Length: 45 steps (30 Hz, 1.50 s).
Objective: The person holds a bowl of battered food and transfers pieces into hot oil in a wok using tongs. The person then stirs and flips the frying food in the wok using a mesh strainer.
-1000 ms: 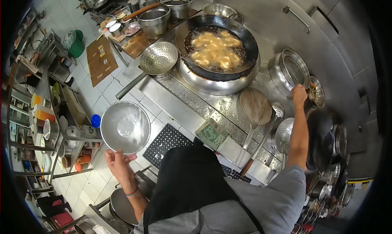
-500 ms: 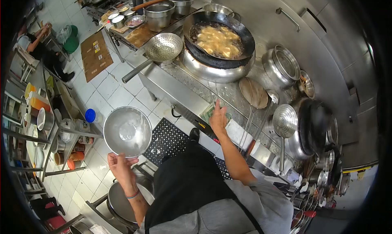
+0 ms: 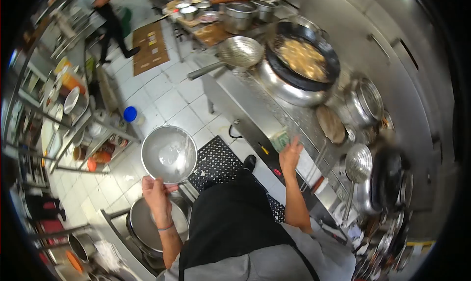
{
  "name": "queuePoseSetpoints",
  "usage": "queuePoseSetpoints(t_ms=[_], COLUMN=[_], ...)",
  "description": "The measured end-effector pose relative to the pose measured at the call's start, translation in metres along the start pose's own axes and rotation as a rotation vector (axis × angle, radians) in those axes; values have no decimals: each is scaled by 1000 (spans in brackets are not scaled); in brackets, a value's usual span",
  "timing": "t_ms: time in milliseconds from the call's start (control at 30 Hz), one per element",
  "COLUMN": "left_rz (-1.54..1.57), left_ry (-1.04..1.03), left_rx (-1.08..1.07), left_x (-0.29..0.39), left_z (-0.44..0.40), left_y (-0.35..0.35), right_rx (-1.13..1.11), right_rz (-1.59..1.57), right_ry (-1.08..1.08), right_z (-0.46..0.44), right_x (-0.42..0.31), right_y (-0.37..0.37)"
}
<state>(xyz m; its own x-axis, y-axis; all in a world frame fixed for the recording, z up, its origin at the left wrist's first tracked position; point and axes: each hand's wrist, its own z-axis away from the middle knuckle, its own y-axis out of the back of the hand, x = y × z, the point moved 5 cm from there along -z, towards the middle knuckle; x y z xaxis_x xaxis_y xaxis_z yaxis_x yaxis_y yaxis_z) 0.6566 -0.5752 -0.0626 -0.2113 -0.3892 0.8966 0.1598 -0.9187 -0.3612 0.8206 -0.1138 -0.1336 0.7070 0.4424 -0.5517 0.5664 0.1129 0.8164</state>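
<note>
My left hand (image 3: 157,195) grips the near rim of a metal bowl (image 3: 169,154) whose inside is smeared with a pale residue. At the counter's front edge, my right hand (image 3: 291,156) has its fingers apart and holds nothing, beside a green cloth (image 3: 279,140) and a white folded cloth (image 3: 308,167). A black wok (image 3: 329,45) of oil with pale golden pieces (image 3: 303,59) frying in it sits on a round metal burner. Left of the wok rests a perforated ladle (image 3: 240,52) with a long handle.
Strainers (image 3: 358,163) and metal pots (image 3: 365,102) stand on the right of the counter. A large pot (image 3: 152,227) is at lower left. Shelves with containers line the left. A person (image 3: 110,23) walks at upper left. A blue-lidded tub (image 3: 131,114) stands on the floor.
My right hand has come away from the pots at the right down to the counter's front edge. The view has shifted, and the other person has come further into view. The bowl stays in my left hand.
</note>
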Motion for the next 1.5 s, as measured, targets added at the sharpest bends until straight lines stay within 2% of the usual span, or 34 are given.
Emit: queuePoseSetpoints(t_ms=[67,133,167,200,233,267,300,333,367,400,433,567,633,767,867,967,1100,1200,1267,1300,1333,1400,1433,1467,1500], left_rz=[-42,-77,4,-1,33,67,113,186,187,188,195,203,237,324,417,504,763,721,531,675,576,416,357,428,421], left_ry=[11,54,58,52,60,69,14,37,22,16,-16,-137,-229,-361,-449,-503,-617,-787,-692,-511,-476,-426,-406,-320,-347], left_rx=[12,107,110,132,150,188,193,220,283,332,418,724,880,1230,1479,1549,1744,1706,1507,1458,1394,1293,1254,1224,1177], left_x=[-3,4,2,10,-9,-7,-15,-12,-13,-18,-18,-18,-3,16,16,-21,-57,-50,-55,-60,-61,-64,-65,-72,-75], left_z=[-2,2,2,4,-4,-3,-6,-2,-2,-2,1,26,55,124,181,242,309,333,331,320,305,270,252,234,212], left_y=[17,17,21,21,39,45,55,61,77,96,117,218,266,345,378,426,450,448,458,463,462,459,453,470,478], right_rx=[-49,-63,-65,-236,-244,-213,-436,-269,-263,-313,-334,-248,-273,-183,-191,-166,-100,-104,-199,-80,56,-100,-235,-171,-228], right_rz=[77,161,155,151,183,232,74,300,316,358,259,333,374,291,251,276,241,145,204,212,242,240,66,201,197], right_ry=[13,220,167,18,-52,17,-216,7,38,-20,-70,8,-28,44,31,61,92,212,172,376,575,177,83,180,5], right_z=[18,20,21,19,19,5,2,-15,-24,-17,-30,-37,-30,-39,-52,-38,-43,-52,-59,-65,-71,-39,-35,-23,-12], right_x=[5,46,34,14,4,30,21,45,52,28,51,52,41,58,78,62,66,67,76,96,117,80,74,53,34], right_y=[-10,-50,-43,-31,-25,-39,-32,-40,-42,-28,-40,-44,-36,-43,-54,-45,-53,-52,-59,-73,-89,-61,-61,-48,-32])
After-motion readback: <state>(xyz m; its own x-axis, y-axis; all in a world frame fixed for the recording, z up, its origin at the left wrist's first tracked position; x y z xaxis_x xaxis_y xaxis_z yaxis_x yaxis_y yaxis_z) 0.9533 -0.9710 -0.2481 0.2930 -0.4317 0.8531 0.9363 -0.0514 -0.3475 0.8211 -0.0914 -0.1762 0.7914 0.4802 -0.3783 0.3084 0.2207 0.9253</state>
